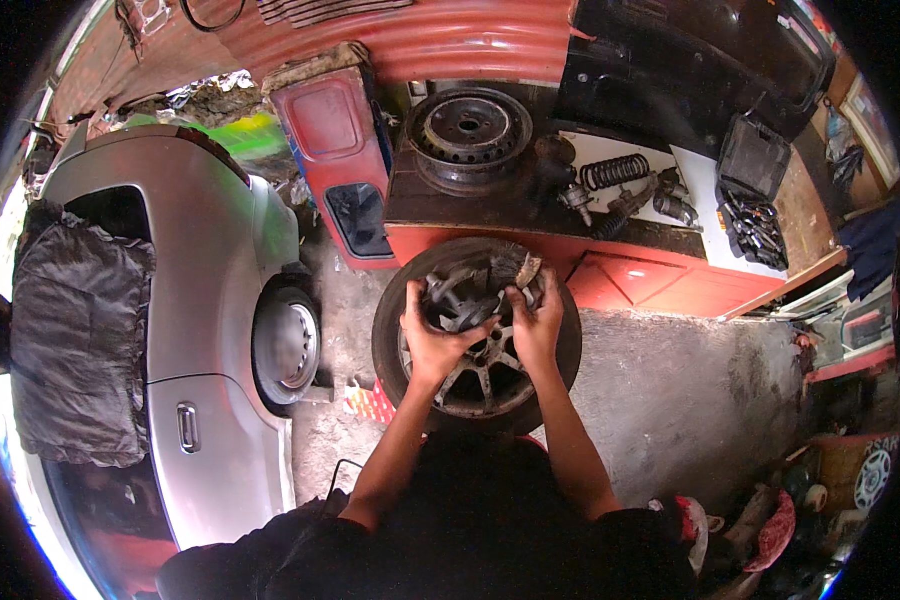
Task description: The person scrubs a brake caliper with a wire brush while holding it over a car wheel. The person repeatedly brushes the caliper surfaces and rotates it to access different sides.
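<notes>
My left hand [433,338] grips a dark, greasy metal car part [454,302], its thumb stretched along the near side. Close beside it, my right hand [536,322] is closed round a small piece with a pale tan end [528,270]; its kind is too unclear to name. Both hands are over a tyre on a spoked alloy wheel [482,388], which lies flat in front of me. The fingers and the dark part hide much of the wheel's far half.
A red bench [610,285] carries a steel wheel rim [470,130], a coil spring [615,172], greasy car parts and an open tool case [755,215]. To the left stands a silver car [205,340]. A red panel [335,150] leans near the bench. Clutter lies at lower right.
</notes>
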The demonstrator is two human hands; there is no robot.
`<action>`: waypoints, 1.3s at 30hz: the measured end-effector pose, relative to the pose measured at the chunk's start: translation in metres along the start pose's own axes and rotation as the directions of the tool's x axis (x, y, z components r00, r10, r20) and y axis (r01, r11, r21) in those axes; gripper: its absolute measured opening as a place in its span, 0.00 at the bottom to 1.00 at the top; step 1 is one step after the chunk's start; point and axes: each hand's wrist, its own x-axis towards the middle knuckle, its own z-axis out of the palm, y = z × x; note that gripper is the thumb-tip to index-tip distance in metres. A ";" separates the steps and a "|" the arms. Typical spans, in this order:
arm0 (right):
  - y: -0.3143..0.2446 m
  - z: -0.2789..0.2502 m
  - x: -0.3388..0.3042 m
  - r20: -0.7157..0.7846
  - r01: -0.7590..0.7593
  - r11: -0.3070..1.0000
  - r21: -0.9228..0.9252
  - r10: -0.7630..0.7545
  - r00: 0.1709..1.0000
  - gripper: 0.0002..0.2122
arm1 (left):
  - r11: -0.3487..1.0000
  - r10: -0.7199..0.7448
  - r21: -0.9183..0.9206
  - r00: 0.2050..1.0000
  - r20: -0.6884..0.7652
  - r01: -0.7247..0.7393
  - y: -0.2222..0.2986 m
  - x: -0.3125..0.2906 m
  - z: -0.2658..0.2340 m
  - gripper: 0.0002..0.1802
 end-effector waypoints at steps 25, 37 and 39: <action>-0.015 -0.006 -0.001 0.016 0.131 0.986 -0.101 -0.130 0.991 0.16 | 0.997 -0.068 -0.026 0.995 0.073 0.070 0.002 -0.009 -0.005 0.45; 0.033 -0.028 -0.012 0.157 0.238 0.890 -0.389 -0.190 0.969 0.20 | 0.994 -0.074 -0.075 0.996 0.055 0.078 0.012 0.002 -0.001 0.39; -0.028 -0.018 -0.008 0.141 0.010 0.992 -0.124 0.008 0.990 0.23 | 0.994 -0.067 -0.079 0.997 0.048 0.071 0.013 -0.002 -0.002 0.39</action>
